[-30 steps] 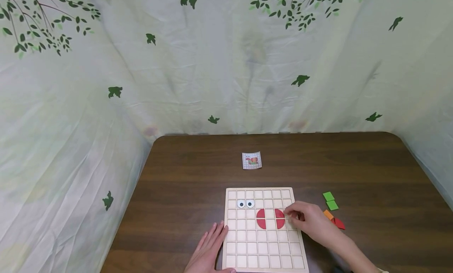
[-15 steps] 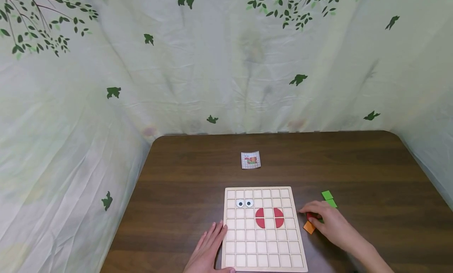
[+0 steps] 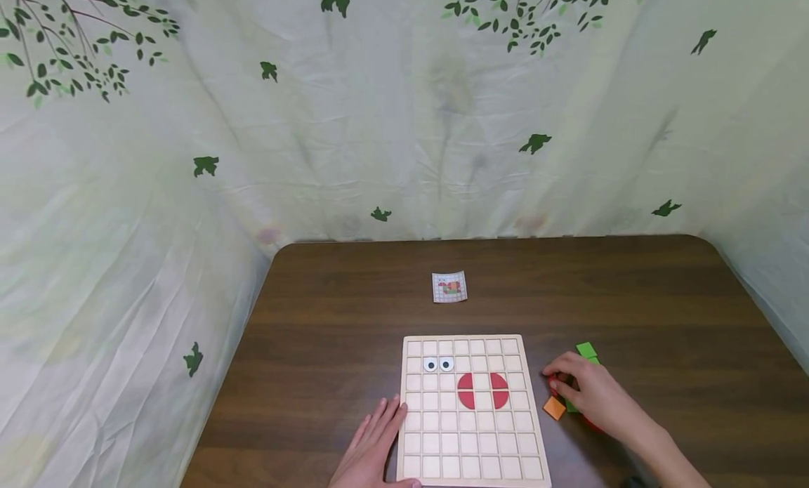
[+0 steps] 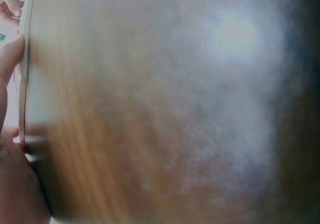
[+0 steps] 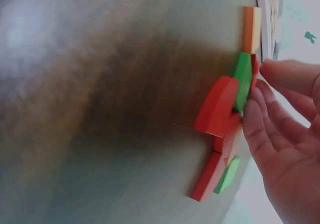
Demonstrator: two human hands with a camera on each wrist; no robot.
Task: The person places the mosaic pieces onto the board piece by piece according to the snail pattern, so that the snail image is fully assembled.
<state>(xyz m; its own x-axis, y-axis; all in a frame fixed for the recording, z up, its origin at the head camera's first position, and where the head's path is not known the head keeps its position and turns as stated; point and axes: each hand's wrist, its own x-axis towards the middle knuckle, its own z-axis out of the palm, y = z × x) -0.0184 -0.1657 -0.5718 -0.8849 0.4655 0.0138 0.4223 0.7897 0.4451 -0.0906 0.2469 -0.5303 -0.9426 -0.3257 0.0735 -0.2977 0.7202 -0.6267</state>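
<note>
A white gridded board lies on the brown table, holding two googly-eye pieces and several red quarter-circle pieces. My left hand rests along the board's left edge, its fingers straight. To the right of the board, my right hand pinches a small red piece between thumb and fingers, low over the other pieces. Beside those fingers lie an orange square and a green piece. In the right wrist view a red curved block leans against the green one.
A small picture card with a grid drawing lies farther back on the table. A green square sits just beyond my right hand. White leaf-print cloth hangs behind and beside the table.
My right hand has moved from the board's right edge to the loose pieces on its right, where it now pinches a red piece. The left hand has stayed in place.
</note>
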